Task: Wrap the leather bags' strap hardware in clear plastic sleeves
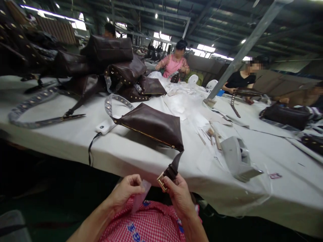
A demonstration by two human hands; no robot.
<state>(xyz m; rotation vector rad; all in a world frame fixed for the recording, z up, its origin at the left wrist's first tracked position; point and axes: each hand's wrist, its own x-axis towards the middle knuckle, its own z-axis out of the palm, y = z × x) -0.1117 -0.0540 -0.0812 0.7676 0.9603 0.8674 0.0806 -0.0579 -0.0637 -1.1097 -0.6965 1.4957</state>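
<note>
My right hand [178, 190] is closed around the buckle end of a dark brown strap, thumb against the gold buckle [161, 181]. That strap runs up to a brown leather bag [153, 124], which lies near the table's front edge with its gold zipper facing me. A studded strap [108, 104] in clear wrapping leaves the bag's far left corner. My left hand [130, 188], to the left of the buckle, pinches a translucent plastic strip [141, 196] that hangs down in front of a red checked apron [148, 222].
Brown bags [108, 50] are heaped at the left on the white table [75, 144]. Scissors [73, 116] and a small white device [104, 127] lie nearer. A tape dispenser [237, 158] stands right, beside scraps. A metal post [242, 53] rises behind; several people work across the table.
</note>
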